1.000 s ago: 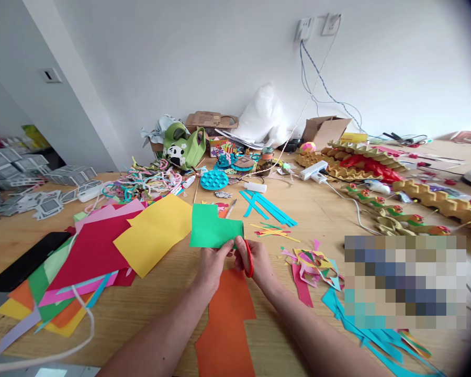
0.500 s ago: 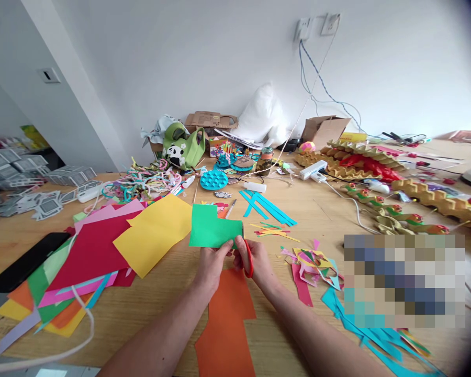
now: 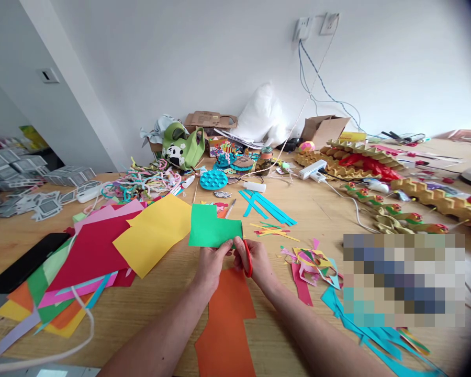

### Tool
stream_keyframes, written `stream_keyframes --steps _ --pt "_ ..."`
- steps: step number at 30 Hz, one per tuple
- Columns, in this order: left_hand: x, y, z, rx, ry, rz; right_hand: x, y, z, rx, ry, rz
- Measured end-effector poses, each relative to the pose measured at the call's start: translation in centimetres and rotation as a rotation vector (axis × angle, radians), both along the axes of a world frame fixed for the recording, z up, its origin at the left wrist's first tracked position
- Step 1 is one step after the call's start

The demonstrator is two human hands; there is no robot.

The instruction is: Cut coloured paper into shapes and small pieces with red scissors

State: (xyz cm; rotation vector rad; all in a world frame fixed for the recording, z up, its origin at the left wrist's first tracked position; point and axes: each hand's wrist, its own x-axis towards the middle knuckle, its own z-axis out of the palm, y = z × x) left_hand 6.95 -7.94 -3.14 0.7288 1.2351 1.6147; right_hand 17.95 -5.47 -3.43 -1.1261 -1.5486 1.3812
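My left hand [image 3: 214, 264] pinches the lower edge of a green sheet of paper [image 3: 210, 228], which has a step cut out of its upper right. My right hand [image 3: 255, 259] grips red-handled scissors [image 3: 248, 259] at the paper's right end. The blades stand along that right edge, mostly hidden by paper and fingers. Below both hands an orange sheet of paper [image 3: 230, 319] lies on the table. To the left rest a yellow sheet [image 3: 155, 238] and a dark red sheet [image 3: 94, 246] on a pile of coloured paper.
Blue paper strips [image 3: 269, 207] and thin coloured strips [image 3: 275, 230] lie ahead. Paper scraps [image 3: 312, 262] are on the right, near more blue pieces [image 3: 361, 324]. A white cable [image 3: 88, 324] crosses the left side. Farther back are a green bag [image 3: 182, 146] and egg cartons [image 3: 427, 196].
Almost nothing differs. Both hands, the green paper and the scissors keep nearly the same place; the view has shifted very slightly.
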Motion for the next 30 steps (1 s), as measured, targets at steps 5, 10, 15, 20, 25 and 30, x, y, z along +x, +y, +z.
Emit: stream_keyframes --steps 5,10,15,20,25,30 --pt "0.03 -0.02 0.04 0.001 -0.003 0.006 0.06 0.1 -0.18 0.01 -0.018 -0.013" --pt "0.0 0.02 -0.07 0.012 -0.005 -0.004 0.0 0.06 -0.19 -0.009 -0.012 -0.023" --pt "-0.04 0.1 -0.3 0.003 -0.022 -0.006 -0.13 -0.16 -0.01 -0.019 0.027 -0.021" --pt "-0.1 0.13 -0.42 0.01 -0.038 -0.011 -0.15 -0.14 -0.21 -0.013 0.021 -0.035" --pt "-0.07 0.09 -0.21 -0.001 -0.04 -0.011 -0.07 0.02 -0.7 -0.007 0.003 -0.045" --pt "-0.06 0.04 -0.13 0.006 -0.024 -0.014 -0.1 -0.08 -0.51 -0.022 0.006 -0.053"
